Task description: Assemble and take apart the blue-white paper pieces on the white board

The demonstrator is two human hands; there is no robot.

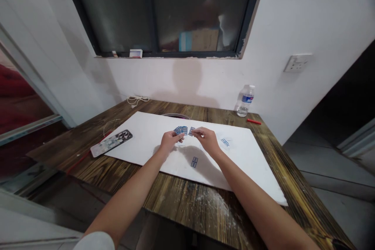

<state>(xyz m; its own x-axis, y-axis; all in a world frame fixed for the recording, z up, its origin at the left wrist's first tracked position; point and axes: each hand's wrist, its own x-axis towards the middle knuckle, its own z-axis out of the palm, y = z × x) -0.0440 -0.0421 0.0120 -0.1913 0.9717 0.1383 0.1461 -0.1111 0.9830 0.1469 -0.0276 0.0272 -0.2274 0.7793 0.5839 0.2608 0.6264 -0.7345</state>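
Bare forearms (134, 189) lead to left hand (169, 140) gripping fanned cards (182, 129), right hand (209, 137) pinching a card (191, 130) beside them.

Single head-worn view — wide, from above the near side of the table (181, 195), facing forward and down, left hand (169, 140) and right hand (207, 138) mid-frame (neither close up), window (117, 8) ahead — at top
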